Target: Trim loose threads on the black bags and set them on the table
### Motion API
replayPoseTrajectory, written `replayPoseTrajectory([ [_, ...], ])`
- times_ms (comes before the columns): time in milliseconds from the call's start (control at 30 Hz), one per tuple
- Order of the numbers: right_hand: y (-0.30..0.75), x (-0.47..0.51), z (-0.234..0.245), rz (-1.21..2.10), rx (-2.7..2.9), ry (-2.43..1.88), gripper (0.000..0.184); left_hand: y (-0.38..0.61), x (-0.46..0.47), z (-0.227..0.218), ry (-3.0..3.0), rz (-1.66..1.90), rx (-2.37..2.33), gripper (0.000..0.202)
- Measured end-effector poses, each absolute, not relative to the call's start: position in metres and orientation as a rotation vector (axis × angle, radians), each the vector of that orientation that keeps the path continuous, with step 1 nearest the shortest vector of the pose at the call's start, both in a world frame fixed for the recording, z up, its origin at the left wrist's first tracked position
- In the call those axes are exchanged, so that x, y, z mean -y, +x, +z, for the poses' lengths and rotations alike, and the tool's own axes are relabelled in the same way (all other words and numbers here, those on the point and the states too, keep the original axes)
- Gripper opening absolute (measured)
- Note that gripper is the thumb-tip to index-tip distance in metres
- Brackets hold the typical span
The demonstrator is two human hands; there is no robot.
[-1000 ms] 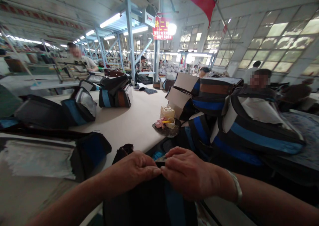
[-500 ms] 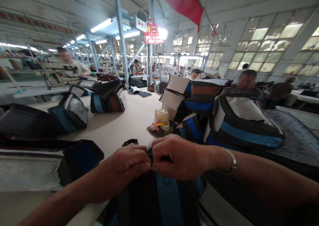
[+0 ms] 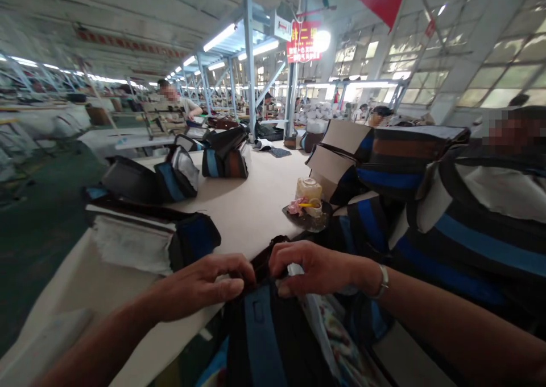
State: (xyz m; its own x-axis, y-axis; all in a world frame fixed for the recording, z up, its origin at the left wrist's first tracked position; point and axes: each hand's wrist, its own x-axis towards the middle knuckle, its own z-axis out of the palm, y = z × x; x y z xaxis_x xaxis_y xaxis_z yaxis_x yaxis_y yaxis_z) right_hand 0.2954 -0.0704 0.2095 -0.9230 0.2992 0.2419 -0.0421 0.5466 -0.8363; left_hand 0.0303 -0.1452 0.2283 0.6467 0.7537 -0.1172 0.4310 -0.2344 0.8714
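Right in front of me is a dark fabric bag (image 3: 264, 336) with a blue stripe down its middle and a small stitched rectangle near the top of the stripe. My left hand (image 3: 205, 284) has its fingers and thumb curled at the left of the bag's upper edge. On the right of that edge, my right hand (image 3: 309, 267), with a silver bracelet at the wrist, grips the fabric between bent fingers and thumb. White and patterned lining shows along the bag's right side. The fingertips partly hide the edge.
Several dark bags with blue bands (image 3: 196, 236) lie on the pale table (image 3: 239, 205) at left. More are stacked at right (image 3: 396, 153). Beyond my hands, a dark tray (image 3: 315, 222) holds a yellowish block (image 3: 309, 189). Other people sit farther off.
My hands, pressed close together before, have moved slightly apart, and the fingers are looser. The bag's upper edge and lining show more. The view has turned left.
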Motion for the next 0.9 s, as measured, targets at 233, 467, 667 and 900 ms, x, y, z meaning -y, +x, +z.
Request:
replayPoseTrajectory([
  [233, 0.288, 0.074, 0.215, 1.324, 2.403, -0.199, 0.019, 0.073, 0.159, 0.235, 1.814, 0.525, -1.154, 0.031],
  [467, 0.297, 0.075, 0.219, 1.715, 2.208, -0.303, 0.027, 0.079, 0.151, 0.222, 1.699, 0.596, -0.974, 0.032],
  [667, 0.297, 0.077, 0.219, 1.611, 2.249, -0.362, 0.030, 0.082, 0.150, 0.227, 1.612, 0.563, -0.956, 0.032],
  [900, 0.300, 0.070, 0.216, 1.716, 2.176, -0.310, 0.020, 0.087, 0.148, 0.225, 1.535, 0.556, -1.025, 0.022],
])
